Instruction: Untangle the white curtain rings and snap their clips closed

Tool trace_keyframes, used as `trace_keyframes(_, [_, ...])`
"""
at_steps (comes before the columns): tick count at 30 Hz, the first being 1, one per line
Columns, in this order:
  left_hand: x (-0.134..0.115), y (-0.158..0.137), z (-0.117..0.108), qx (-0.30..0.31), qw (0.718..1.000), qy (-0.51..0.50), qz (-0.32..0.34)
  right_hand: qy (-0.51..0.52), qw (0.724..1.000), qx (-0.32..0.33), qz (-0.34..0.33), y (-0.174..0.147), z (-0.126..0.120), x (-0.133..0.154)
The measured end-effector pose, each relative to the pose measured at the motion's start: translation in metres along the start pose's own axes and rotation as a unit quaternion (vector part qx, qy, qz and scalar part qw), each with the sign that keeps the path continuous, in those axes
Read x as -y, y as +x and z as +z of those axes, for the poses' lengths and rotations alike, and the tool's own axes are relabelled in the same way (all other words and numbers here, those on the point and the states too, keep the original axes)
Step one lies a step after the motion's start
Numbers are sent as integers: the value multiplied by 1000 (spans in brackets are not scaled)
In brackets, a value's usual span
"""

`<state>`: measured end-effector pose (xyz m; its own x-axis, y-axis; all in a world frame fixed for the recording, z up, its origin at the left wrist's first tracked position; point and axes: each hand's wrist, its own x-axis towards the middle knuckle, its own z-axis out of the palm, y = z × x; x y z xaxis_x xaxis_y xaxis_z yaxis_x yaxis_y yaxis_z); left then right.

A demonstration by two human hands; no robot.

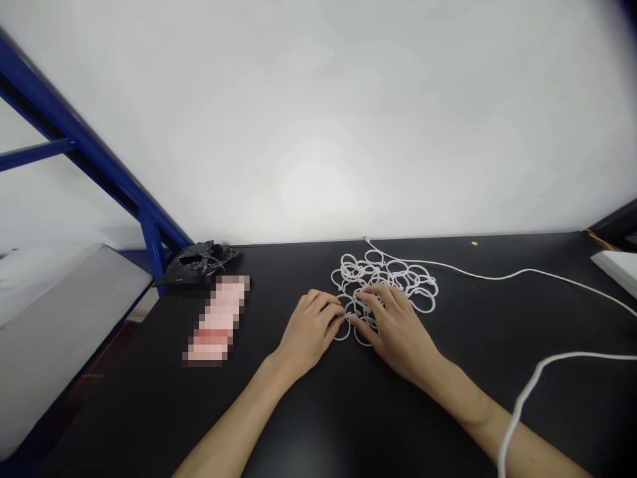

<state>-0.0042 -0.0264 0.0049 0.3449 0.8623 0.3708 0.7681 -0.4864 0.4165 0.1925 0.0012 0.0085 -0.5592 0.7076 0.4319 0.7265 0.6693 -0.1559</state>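
A pile of thin white cord rings (398,269) lies on the black table, many of them overlapping. At the near left side of the pile, my left hand (311,328) is closed, thumb and fingertips pinching the edge of a white cord ring (342,339). Just across from it, my right hand (395,325) reaches over the near part of the pile. Its thumb and curled fingers close on the white cord rings at the same spot, close to my left fingertips. The right palm and fingers hide part of the rings underneath.
A torn black plastic bag (199,262) and a blurred pink strip (216,322) lie to the left on the black table (308,431). Blue metal framing (154,245) stands beyond. One white cable (490,276) runs along the back; a thicker one (527,392) crosses before my right forearm.
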Motion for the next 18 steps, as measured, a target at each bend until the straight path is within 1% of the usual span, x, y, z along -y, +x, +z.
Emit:
trace_keyframes(8, [1,0,-3,-68,996,-47,15,36,999,-26,-15,3,-4,2])
trace_keyframes(11, [-1,0,-5,-89,994,-62,23,82,995,-50,-19,4,-7,4])
trace_keyframes(15, [-5,-1,-7,-111,990,-74,40,158,983,-91,-12,4,-9,7])
trace_keyframes(18, [-6,-2,-7,-122,989,-73,41,188,976,-110,-12,3,-9,7])
